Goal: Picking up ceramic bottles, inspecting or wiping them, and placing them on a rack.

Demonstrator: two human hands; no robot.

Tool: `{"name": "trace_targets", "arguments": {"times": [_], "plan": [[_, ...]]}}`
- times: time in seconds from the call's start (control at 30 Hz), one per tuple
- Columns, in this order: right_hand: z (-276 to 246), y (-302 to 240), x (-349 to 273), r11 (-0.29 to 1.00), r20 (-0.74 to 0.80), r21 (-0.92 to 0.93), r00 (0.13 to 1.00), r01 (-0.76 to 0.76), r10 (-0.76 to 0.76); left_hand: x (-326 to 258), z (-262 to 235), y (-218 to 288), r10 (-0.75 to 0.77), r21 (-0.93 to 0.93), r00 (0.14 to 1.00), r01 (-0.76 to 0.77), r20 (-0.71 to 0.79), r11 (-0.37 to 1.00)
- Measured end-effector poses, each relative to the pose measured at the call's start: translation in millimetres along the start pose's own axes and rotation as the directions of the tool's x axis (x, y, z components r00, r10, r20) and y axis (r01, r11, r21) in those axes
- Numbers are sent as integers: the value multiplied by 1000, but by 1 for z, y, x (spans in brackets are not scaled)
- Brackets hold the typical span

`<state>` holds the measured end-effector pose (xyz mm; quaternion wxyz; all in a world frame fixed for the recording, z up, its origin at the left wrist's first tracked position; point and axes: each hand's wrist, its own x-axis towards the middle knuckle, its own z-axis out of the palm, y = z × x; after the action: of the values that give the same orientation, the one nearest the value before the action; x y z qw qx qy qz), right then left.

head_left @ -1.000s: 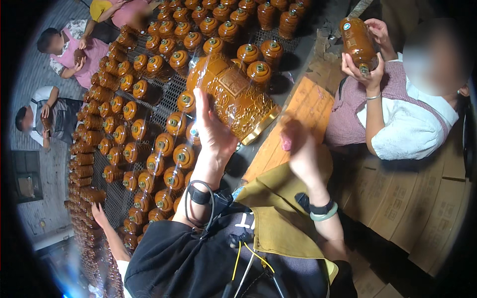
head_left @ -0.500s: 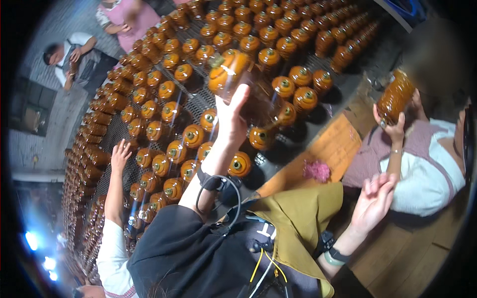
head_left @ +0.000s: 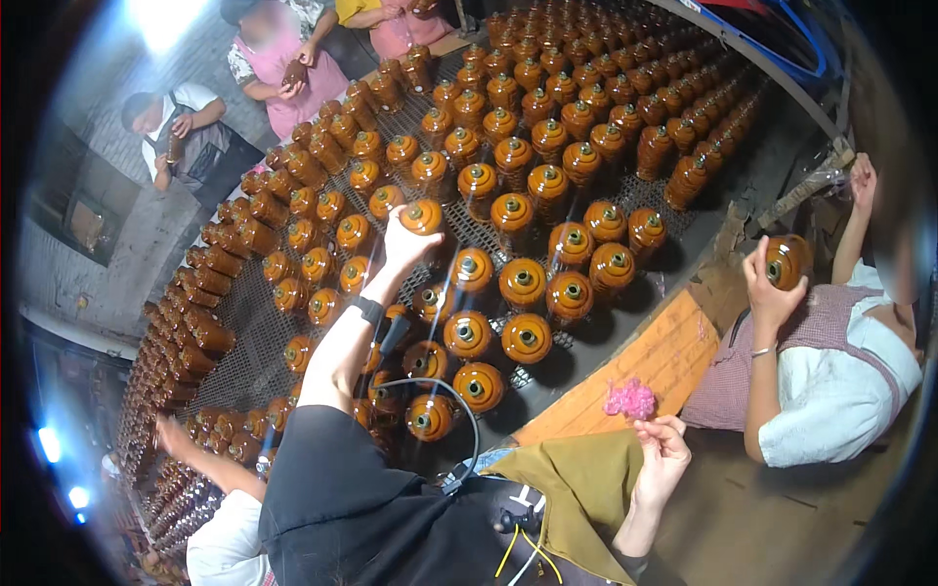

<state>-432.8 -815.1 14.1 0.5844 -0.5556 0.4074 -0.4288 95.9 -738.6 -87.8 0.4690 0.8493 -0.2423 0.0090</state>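
My left hand (head_left: 411, 244) reaches out over the rows and is closed around the upper part of a glossy amber-brown bottle (head_left: 421, 217). Its rounded top with a small greenish mouth shows between thumb and fingers; the lower body is hidden behind the hand. My right hand (head_left: 660, 461) is held low on the right with the fingers bent and somewhat apart. Its fingertips are close to a pink mesh scrubber (head_left: 630, 398) at the edge of an orange wooden board (head_left: 596, 376); whether they touch it I cannot tell.
Many similar bottles (head_left: 524, 282) stand upright on dark metal mesh (head_left: 256, 322). A co-worker on the right (head_left: 831, 381) holds a bottle (head_left: 787, 262). Another person's arm (head_left: 210, 464) reaches in at lower left. More people (head_left: 283, 73) handle bottles beyond the far edge.
The bottle in my left hand has gone from tilted to roughly upright among the rows. My right hand has moved down and left, close to the pink scrubber. The head view has shifted.
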Motion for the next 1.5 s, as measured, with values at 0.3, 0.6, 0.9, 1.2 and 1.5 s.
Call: {"name": "trace_targets", "arguments": {"times": [0.3,0.6,0.9,1.2,1.5], "plan": [[-1,0,10,963,-105,185,971,-194,216,-18,21,-12,-277,144,944,254,176,956],[0,27,21,957,-133,149,954,-249,269,-14,22,2,-162,373,968,80,194,925],[-15,47,28,975,14,-74,978,-208,209,16,146,84,-27,386,854,-207,520,899],[-38,53,19,940,-161,-203,956,-274,244,24,159,82,57,319,909,-203,413,926],[-32,47,32,942,-92,-173,957,-288,275,-14,23,195,266,-620,949,-106,171,777]]}}
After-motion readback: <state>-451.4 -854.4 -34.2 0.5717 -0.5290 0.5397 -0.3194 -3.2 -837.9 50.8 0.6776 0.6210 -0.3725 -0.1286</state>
